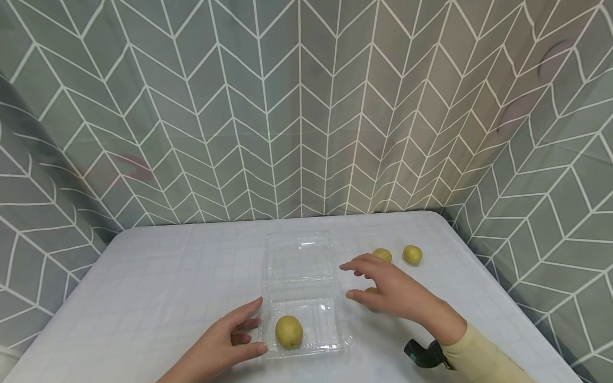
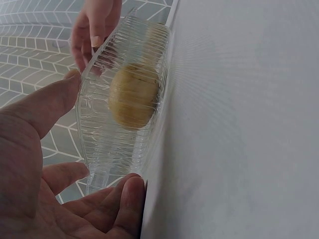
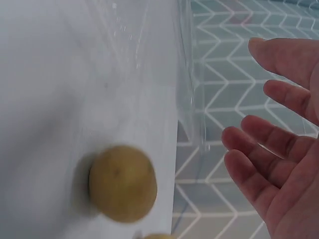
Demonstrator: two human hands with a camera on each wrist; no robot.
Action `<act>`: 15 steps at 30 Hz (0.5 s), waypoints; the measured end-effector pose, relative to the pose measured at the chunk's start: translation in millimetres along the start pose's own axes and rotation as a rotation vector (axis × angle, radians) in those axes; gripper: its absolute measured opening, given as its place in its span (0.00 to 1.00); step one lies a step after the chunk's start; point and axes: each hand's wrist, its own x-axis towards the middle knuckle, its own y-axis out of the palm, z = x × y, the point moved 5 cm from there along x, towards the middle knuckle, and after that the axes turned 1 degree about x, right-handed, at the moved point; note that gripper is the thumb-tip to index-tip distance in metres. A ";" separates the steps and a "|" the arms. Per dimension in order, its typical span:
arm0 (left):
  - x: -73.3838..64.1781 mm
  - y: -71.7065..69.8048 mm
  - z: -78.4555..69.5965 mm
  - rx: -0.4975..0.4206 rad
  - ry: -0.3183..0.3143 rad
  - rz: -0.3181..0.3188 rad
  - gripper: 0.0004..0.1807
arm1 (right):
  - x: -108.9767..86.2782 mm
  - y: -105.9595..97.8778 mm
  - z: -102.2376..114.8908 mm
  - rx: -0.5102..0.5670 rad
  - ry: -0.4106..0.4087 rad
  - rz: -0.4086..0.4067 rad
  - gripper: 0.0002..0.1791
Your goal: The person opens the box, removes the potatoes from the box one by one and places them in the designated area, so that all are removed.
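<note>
A clear plastic clamshell container [image 1: 306, 319] lies unfolded on the table, its lid [image 1: 297, 258] flat toward the back. One round yellow fruit [image 1: 289, 332] sits in the near left part of its base; through the ribbed wall, the left wrist view shows this fruit [image 2: 133, 96] too. My left hand [image 1: 230, 338] is at the container's left side, thumb and fingers spread along the wall and touching its rim. To the right of the container my right hand [image 1: 388, 287] hovers, holding nothing, fingers apart. Near it on the table rests another yellow fruit [image 3: 123, 183], mostly hidden in the head view.
Two more yellow fruits lie farther back on the right, one fruit [image 1: 413, 255] in full sight and one fruit [image 1: 382, 255] partly behind the right hand. A white cloth covers the table [image 1: 158, 282]. Patterned curtains [image 1: 306, 133] stand behind and at both sides.
</note>
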 end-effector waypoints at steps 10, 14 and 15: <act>-0.3 -0.3 -0.6 0.000 -0.006 0.004 0.49 | 17.0 27.0 27.2 -0.052 -0.124 0.083 0.28; 0.1 -0.5 -1.0 0.001 -0.004 0.006 0.49 | 23.0 39.1 34.1 -0.052 -0.149 0.126 0.26; 0.1 -0.6 -1.1 0.002 -0.001 0.005 0.48 | 24.4 41.8 35.8 -0.044 -0.152 0.135 0.26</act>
